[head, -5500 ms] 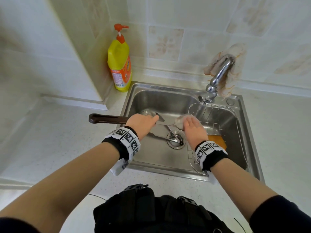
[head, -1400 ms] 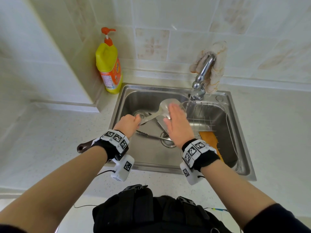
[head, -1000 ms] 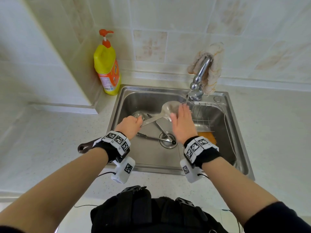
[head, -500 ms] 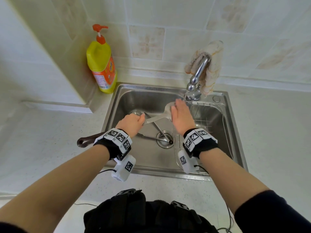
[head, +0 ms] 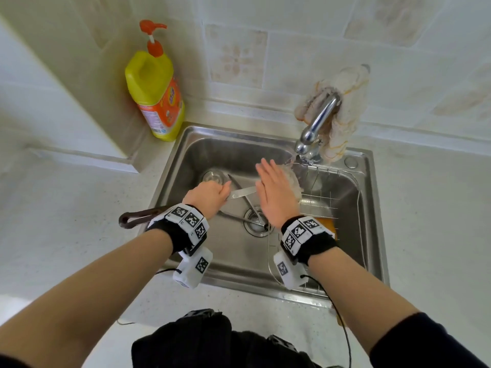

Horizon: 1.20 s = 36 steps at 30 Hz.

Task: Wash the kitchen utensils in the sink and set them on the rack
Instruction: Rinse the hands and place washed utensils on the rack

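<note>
You face a wall [head: 305, 43] of pale glossy tiles across the top of the frame. A few carry a faint beige flower pattern, with one decorated tile [head: 236, 57] at upper centre. At upper left a plain white wall block [head: 47, 96] juts forward and forms a corner. A speckled off-white countertop [head: 430, 221] fills the left and right sides. The light is soft and even, with a mild sheen on the tiles.

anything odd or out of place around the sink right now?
A cloth is bunched around the faucet against the wall, an odd place for it. Tongs lie splayed across the drain. Nothing looks spilled or broken.
</note>
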Tool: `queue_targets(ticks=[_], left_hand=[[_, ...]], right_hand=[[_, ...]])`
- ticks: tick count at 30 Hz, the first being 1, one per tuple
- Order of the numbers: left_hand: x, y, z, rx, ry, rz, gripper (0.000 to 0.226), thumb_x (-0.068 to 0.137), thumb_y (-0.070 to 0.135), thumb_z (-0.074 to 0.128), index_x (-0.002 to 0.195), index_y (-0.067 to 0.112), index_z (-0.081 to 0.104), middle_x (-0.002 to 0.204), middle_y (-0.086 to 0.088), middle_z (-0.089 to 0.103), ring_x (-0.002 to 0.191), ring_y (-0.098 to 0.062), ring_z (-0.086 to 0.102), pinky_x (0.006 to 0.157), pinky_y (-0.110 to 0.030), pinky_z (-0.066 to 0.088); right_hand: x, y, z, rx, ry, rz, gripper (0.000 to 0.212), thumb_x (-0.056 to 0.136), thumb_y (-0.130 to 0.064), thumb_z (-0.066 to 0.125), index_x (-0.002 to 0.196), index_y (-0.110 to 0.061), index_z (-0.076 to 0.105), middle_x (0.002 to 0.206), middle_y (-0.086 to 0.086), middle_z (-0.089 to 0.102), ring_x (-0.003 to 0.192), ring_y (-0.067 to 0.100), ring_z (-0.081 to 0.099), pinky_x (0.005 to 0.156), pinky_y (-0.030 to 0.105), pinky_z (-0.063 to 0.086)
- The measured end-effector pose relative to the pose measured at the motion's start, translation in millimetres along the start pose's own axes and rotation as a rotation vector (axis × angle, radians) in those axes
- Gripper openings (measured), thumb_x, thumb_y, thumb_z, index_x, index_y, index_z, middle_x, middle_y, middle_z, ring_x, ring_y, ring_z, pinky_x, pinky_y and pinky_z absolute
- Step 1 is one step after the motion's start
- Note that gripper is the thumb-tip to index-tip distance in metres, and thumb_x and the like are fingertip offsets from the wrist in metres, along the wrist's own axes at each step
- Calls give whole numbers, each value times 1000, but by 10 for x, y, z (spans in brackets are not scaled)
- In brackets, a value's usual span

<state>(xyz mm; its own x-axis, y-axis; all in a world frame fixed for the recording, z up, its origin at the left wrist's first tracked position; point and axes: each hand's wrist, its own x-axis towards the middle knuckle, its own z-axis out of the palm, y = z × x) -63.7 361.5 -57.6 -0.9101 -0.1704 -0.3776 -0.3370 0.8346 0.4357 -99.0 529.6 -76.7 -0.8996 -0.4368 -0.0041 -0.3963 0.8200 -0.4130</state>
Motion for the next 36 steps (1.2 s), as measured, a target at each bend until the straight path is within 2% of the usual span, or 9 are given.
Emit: queue_targets(ticks=[4, 9, 13, 17, 21, 26, 30, 34, 36], left_hand=[[0, -39, -38, -51, 11, -22, 50, 98, 40, 30, 61, 13, 51, 83, -15, 60, 73, -29, 53, 82, -41, 46], [-120, -45, -17, 11, -13, -34, 32, 99, 26, 32, 98, 10, 60, 93, -11, 58, 89, -31, 55, 81, -41, 43], [-128, 46, -75, 4, 20, -24, 27, 99, 24, 32, 79, 15, 46, 83, -7, 53, 79, -27, 50, 80, -43, 47], [-213, -38, -20, 44, -15, -39, 33, 99, 31, 31, 76, 13, 47, 74, -4, 51, 73, -26, 49, 75, -40, 45], [-128, -37, -62, 2, 15, -31, 46, 98, 37, 32, 69, 10, 56, 63, 1, 47, 68, -25, 49, 70, -31, 35], [-159, -16, -40, 65, -1, -32, 48, 98, 38, 29, 70, 9, 57, 64, -1, 48, 68, -25, 49, 70, -31, 36], [-83, 45, -84, 41, 17, -10, 49, 98, 36, 30, 70, 6, 57, 74, -8, 57, 66, -24, 49, 70, -31, 37], [-114, 52, -53, 92, 0, -10, 51, 98, 37, 29, 78, 4, 63, 78, -8, 57, 72, -26, 49, 73, -32, 38], [-94, 78, -90, 68, -18, -10, 48, 98, 36, 30, 74, 6, 59, 78, -9, 56, 73, -27, 50, 76, -34, 41]], right_hand=[[58, 133, -84, -165, -14, 146, 52, 98, -27, 25, 145, -4, 22, 155, 20, 10, 144, 32, 6, 118, 36, 4], [-53, -139, 74, 3, 7, -1, 47, 103, -30, 20, 146, -14, 26, 156, 4, 16, 145, 18, 7, 115, 27, -3], [20, 16, -15, -148, 19, 192, 50, 100, -23, 29, 145, -2, 22, 154, 19, 15, 144, 31, 11, 119, 41, 9], [-180, -166, 145, -17, -1, -23, 47, 102, -30, 18, 147, -16, 25, 156, 3, 15, 146, 19, 4, 117, 31, -3], [13, 38, 4, -79, 20, 213, 49, 100, -23, 30, 145, -5, 23, 155, 16, 16, 144, 29, 10, 119, 40, 8], [-100, -142, 113, 5, 13, 36, 48, 102, -32, 19, 146, -16, 27, 155, 2, 18, 145, 20, 7, 116, 32, 0], [85, 91, 23, -52, 8, 304, 53, 97, -29, 18, 143, -4, 28, 155, 15, 16, 144, 30, 12, 119, 39, 7], [-130, -183, 131, 2, 18, 53, 48, 102, -33, 20, 145, -14, 29, 155, 5, 20, 145, 21, 8, 117, 32, 0], [29, -23, -33, 109, 8, 128, 44, 103, -30, 22, 142, -15, 37, 151, 5, 32, 142, 20, 20, 116, 32, 10]])
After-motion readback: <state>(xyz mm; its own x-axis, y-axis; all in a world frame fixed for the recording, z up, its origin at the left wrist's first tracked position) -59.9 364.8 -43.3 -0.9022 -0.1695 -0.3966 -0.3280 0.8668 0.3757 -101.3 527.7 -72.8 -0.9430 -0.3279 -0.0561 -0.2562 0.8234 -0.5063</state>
